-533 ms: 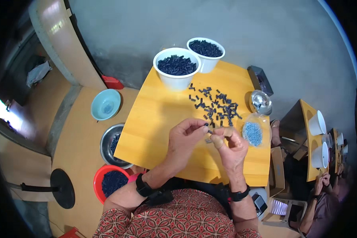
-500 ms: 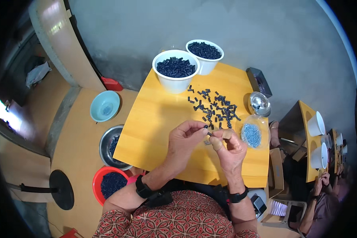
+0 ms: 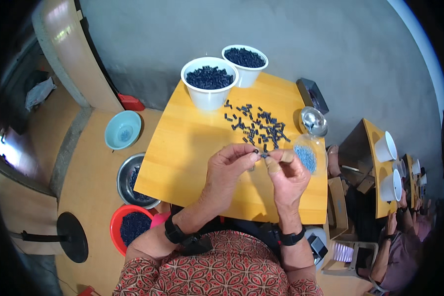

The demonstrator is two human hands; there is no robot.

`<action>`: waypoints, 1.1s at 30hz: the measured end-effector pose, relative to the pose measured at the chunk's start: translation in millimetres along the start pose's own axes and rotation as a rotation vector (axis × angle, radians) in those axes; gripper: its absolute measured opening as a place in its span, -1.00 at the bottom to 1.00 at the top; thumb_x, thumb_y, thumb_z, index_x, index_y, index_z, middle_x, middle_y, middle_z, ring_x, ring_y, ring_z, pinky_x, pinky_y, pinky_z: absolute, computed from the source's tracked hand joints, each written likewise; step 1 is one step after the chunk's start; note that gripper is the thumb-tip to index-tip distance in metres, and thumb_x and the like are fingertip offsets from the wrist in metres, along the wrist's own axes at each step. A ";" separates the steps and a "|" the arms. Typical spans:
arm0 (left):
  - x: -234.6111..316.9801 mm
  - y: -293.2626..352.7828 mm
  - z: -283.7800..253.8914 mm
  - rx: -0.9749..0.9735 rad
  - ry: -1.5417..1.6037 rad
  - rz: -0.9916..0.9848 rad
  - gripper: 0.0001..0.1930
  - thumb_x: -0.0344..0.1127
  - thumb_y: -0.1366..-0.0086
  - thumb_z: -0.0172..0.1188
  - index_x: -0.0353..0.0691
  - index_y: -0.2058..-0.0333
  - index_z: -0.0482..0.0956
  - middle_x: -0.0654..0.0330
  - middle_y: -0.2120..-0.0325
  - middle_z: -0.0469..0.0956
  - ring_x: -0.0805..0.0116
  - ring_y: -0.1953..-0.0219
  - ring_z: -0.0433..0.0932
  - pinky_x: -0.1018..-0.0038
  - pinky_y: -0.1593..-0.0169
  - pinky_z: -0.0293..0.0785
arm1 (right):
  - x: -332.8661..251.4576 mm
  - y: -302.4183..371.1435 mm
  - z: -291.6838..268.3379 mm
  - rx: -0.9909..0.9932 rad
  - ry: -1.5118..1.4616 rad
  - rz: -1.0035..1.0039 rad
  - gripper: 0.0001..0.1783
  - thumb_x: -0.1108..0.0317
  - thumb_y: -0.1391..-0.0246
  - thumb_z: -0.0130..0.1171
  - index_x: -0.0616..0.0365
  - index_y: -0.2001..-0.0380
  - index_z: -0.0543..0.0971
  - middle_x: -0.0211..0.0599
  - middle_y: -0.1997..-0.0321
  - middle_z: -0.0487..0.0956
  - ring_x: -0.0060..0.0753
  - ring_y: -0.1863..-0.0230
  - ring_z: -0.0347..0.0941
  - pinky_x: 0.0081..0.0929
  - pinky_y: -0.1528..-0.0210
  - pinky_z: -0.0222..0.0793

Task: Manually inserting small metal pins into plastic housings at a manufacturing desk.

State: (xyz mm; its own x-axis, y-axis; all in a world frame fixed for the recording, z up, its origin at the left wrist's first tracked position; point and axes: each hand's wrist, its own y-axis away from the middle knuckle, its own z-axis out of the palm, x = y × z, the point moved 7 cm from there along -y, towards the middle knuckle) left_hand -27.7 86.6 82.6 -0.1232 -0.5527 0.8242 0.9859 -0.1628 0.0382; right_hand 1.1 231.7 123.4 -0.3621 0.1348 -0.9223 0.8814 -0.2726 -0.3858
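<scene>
My left hand (image 3: pixel 226 170) and my right hand (image 3: pixel 287 178) meet fingertip to fingertip above the yellow table (image 3: pixel 172 163). Thumb and forefinger of the left pinch a small dark tube-shaped piece (image 3: pixel 256 152). The right pinches the other side of what lies between the hands; fingers hide most of it. Just beyond the fingertips, many loose black tube pieces (image 3: pixel 267 129) are scattered over the tabletop. Close to my right hand stands a clear bowl of small silvery-blue parts (image 3: pixel 306 159).
White tubs (image 3: pixel 209 97) full of black pieces stand at the far edge. A metal bowl (image 3: pixel 314 122) and a dark tray (image 3: pixel 313 96) sit far right. Left on the floor are a teal basin (image 3: pixel 123 130), a steel bowl (image 3: pixel 128 192) and a red basin (image 3: pixel 114 229). People work at tables on the right.
The whole view has shifted slightly, so the table appears higher and further left. Both hands remain pinched together, and the fingertips are a little further apart.
</scene>
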 end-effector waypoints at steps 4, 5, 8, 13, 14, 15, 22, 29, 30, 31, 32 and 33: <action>-7.4 8.0 10.7 -0.078 0.036 -0.035 -0.86 -0.52 -0.23 0.22 -0.28 0.22 0.59 0.21 0.28 0.61 0.47 0.18 0.58 0.56 0.03 0.48 | -9.4 -0.2 -13.4 -0.025 0.013 -0.045 -0.84 0.65 0.10 0.25 0.30 0.37 0.58 -0.30 0.32 0.58 -0.54 0.28 0.45 -0.58 0.15 0.37; -8.3 7.3 12.5 -0.084 0.036 -0.039 -0.86 -0.52 -0.23 0.22 -0.28 0.22 0.59 0.21 0.28 0.61 0.47 0.18 0.58 0.56 0.03 0.48 | -13.9 -1.8 -14.1 -0.056 0.069 -0.104 -0.83 0.65 0.13 0.25 0.29 0.37 0.58 -0.30 0.32 0.58 -0.55 0.30 0.45 -0.58 0.16 0.37; -11.1 11.5 12.7 -0.072 -0.033 -0.027 -0.85 -0.54 -0.22 0.23 -0.29 0.21 0.59 0.22 0.29 0.62 0.48 0.19 0.58 0.56 0.03 0.48 | -17.1 -4.7 -18.9 -0.092 0.170 -0.122 -0.82 0.64 0.17 0.25 0.28 0.38 0.58 -0.31 0.36 0.58 -0.56 0.33 0.44 -0.58 0.19 0.37; -6.5 10.7 15.5 -0.122 -0.028 -0.007 -0.84 -0.52 -0.21 0.25 -0.27 0.20 0.61 0.26 0.29 0.62 0.52 0.20 0.57 0.58 0.05 0.47 | -22.1 -3.6 -18.6 -0.089 0.189 -0.122 -0.83 0.62 0.16 0.27 0.26 0.40 0.59 -0.33 0.40 0.58 -0.56 0.35 0.44 -0.58 0.23 0.37; -7.0 11.2 14.8 -0.120 -0.027 -0.008 -0.84 -0.52 -0.21 0.25 -0.27 0.20 0.61 0.26 0.29 0.62 0.52 0.20 0.57 0.58 0.05 0.47 | -22.8 -3.4 -18.2 -0.091 0.197 -0.127 -0.84 0.61 0.16 0.28 0.25 0.41 0.59 -0.34 0.41 0.58 -0.56 0.36 0.44 -0.58 0.24 0.38; -8.0 10.9 14.5 -0.127 -0.035 -0.012 -0.84 -0.52 -0.22 0.26 -0.27 0.20 0.61 0.27 0.29 0.62 0.55 0.22 0.56 0.59 0.06 0.46 | -23.5 -3.7 -17.9 -0.092 0.198 -0.128 -0.84 0.61 0.16 0.28 0.25 0.41 0.59 -0.34 0.41 0.58 -0.56 0.36 0.44 -0.58 0.24 0.38; -8.9 11.1 11.0 -0.143 -0.089 0.002 -0.84 -0.51 -0.23 0.25 -0.28 0.19 0.62 0.31 0.30 0.61 0.61 0.25 0.52 0.64 0.10 0.44 | -48.6 -4.8 -7.8 -0.206 0.427 -0.344 -0.84 0.61 0.18 0.27 0.26 0.43 0.58 -0.25 0.44 0.57 -0.35 0.40 0.48 -0.48 0.30 0.40; -3.0 10.1 6.3 -0.147 -0.365 0.109 -0.84 -0.49 -0.24 0.25 -0.32 0.19 0.62 0.32 0.31 0.60 0.64 0.26 0.51 0.65 0.15 0.46 | -57.7 -1.6 6.9 -0.310 0.576 -0.424 -0.89 0.62 0.16 0.23 0.26 0.48 0.54 -0.18 0.50 0.53 -0.12 0.42 0.47 -0.35 0.36 0.38; -5.1 11.2 6.3 -0.142 -0.334 0.094 -0.84 -0.50 -0.24 0.25 -0.33 0.19 0.62 0.32 0.31 0.60 0.64 0.26 0.50 0.65 0.16 0.46 | -55.5 1.6 7.7 -0.312 0.569 -0.431 -0.89 0.62 0.16 0.23 0.26 0.48 0.54 -0.18 0.50 0.53 -0.12 0.42 0.47 -0.35 0.36 0.38; -7.5 12.1 5.8 -0.137 -0.302 0.079 -0.84 -0.50 -0.23 0.25 -0.33 0.20 0.62 0.32 0.31 0.60 0.64 0.26 0.50 0.65 0.16 0.46 | -48.1 3.1 5.7 -0.288 0.566 -0.376 -0.88 0.61 0.15 0.24 0.26 0.46 0.54 -0.17 0.49 0.53 -0.12 0.42 0.47 -0.35 0.35 0.38; -10.8 12.0 3.8 -0.129 -0.251 0.062 -0.86 -0.49 -0.24 0.24 -0.33 0.21 0.62 0.33 0.32 0.59 0.65 0.28 0.49 0.66 0.15 0.45 | -41.1 3.6 4.6 -0.265 0.562 -0.321 -0.87 0.60 0.14 0.26 0.26 0.44 0.55 -0.16 0.48 0.53 -0.12 0.41 0.47 -0.34 0.35 0.38; -12.2 11.2 2.1 -0.130 -0.250 0.064 -0.86 -0.49 -0.24 0.24 -0.33 0.21 0.62 0.33 0.32 0.59 0.65 0.28 0.49 0.66 0.15 0.45 | -39.3 6.3 4.5 -0.265 0.563 -0.323 -0.87 0.60 0.14 0.26 0.26 0.44 0.55 -0.16 0.48 0.53 -0.12 0.41 0.47 -0.34 0.35 0.38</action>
State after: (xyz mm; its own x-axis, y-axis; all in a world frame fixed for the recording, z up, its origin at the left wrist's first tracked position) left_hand -14.9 93.3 74.2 -0.0135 -0.3489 0.9371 0.9661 -0.2462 -0.0777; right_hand 19.5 220.4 157.1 -0.4693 0.6622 -0.5841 0.8264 0.0963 -0.5548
